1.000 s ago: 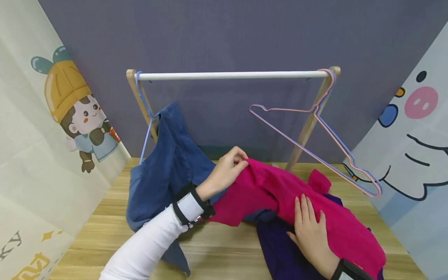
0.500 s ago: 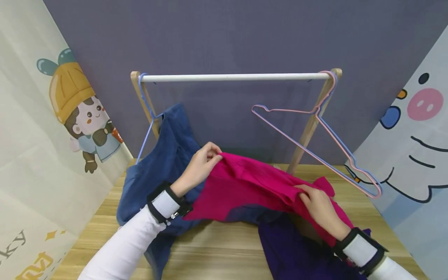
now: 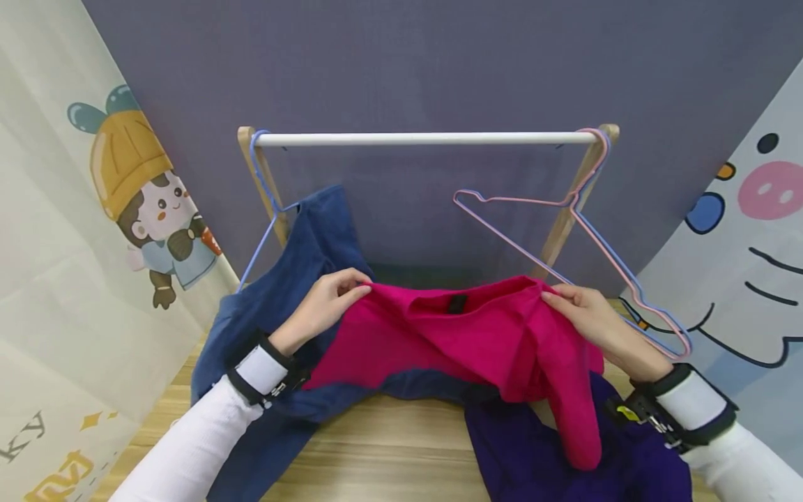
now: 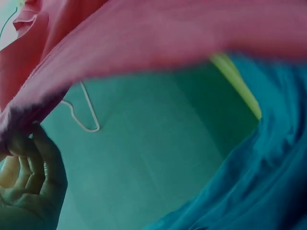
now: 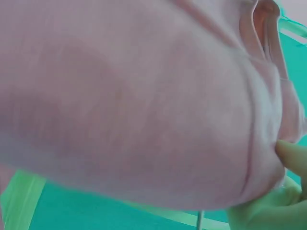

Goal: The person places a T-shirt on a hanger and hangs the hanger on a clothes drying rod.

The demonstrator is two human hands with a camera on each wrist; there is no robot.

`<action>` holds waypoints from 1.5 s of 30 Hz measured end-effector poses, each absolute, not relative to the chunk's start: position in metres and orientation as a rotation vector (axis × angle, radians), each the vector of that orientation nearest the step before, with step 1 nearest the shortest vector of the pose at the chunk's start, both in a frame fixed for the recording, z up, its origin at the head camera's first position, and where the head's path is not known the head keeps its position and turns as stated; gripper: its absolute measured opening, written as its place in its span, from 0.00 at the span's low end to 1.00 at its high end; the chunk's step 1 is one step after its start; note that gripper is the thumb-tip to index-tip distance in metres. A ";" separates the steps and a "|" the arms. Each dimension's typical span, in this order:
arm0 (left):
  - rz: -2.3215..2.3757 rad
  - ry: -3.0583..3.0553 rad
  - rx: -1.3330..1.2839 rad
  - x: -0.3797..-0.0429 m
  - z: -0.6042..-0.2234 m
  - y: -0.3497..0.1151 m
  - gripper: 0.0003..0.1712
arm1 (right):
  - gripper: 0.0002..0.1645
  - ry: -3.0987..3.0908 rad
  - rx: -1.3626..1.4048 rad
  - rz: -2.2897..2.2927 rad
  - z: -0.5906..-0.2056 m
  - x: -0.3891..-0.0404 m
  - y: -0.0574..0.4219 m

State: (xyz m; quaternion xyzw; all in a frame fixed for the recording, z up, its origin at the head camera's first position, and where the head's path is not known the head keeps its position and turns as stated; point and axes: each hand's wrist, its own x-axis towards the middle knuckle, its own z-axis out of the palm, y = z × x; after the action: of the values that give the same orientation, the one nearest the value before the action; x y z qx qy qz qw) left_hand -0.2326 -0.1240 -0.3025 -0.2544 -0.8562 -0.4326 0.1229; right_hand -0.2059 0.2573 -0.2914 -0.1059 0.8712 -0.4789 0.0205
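A bright pink shirt [image 3: 439, 341] is stretched between my two hands, its collar opening and a dark neck label [image 3: 457, 304] facing up. My left hand [image 3: 321, 307] pinches one upper edge, thumb against fingers; in the left wrist view the same hand [image 4: 31, 177] grips the cloth at the lower left. The other shoulder is pinched by my right hand [image 3: 592, 324], and one sleeve [image 3: 577, 425] dangles below it. In the right wrist view the shirt [image 5: 144, 105] fills most of the picture, with the thumb [image 5: 292, 155] pressed on its edge.
A rack with a white bar [image 3: 414, 139] stands behind. At its left end a blue hanger [image 3: 258, 258] carries a blue garment [image 3: 251, 348]. Pink and blue hangers [image 3: 574, 202] hang bare at the right. A dark purple garment [image 3: 521, 453] lies on the wooden table [image 3: 389, 446].
My right hand has gone from lying flat on the pink shirt to pinching its shoulder and lifting it. The left hand has drawn its side leftward, spreading the collar.
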 end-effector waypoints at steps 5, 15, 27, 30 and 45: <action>-1.245 -2.574 -0.714 -0.233 -0.311 -0.117 0.07 | 0.22 2.748 -0.372 -1.381 -0.299 -0.208 0.258; -1.464 -2.613 -0.685 -0.230 -0.322 -0.097 0.05 | 0.10 3.063 -0.589 -1.130 -0.317 -0.211 0.256; -1.340 -2.700 -0.748 -0.232 -0.325 -0.087 0.10 | 0.08 3.365 -0.754 -0.840 -0.311 -0.198 0.254; -1.320 -2.697 -0.768 -0.233 -0.325 -0.085 0.10 | 0.11 3.692 -0.835 -0.750 -0.292 -0.197 0.261; -1.317 -2.725 -0.760 -0.230 -0.324 -0.087 0.13 | 0.08 3.899 -0.422 -0.850 -0.261 -0.219 0.293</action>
State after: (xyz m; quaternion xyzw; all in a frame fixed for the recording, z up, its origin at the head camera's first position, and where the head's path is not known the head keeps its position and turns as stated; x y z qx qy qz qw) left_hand -0.2297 -0.0869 -0.3238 -0.2436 -0.8732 -0.4221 0.0104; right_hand -0.2191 0.2929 -0.2612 -0.0952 0.8809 -0.1920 -0.4220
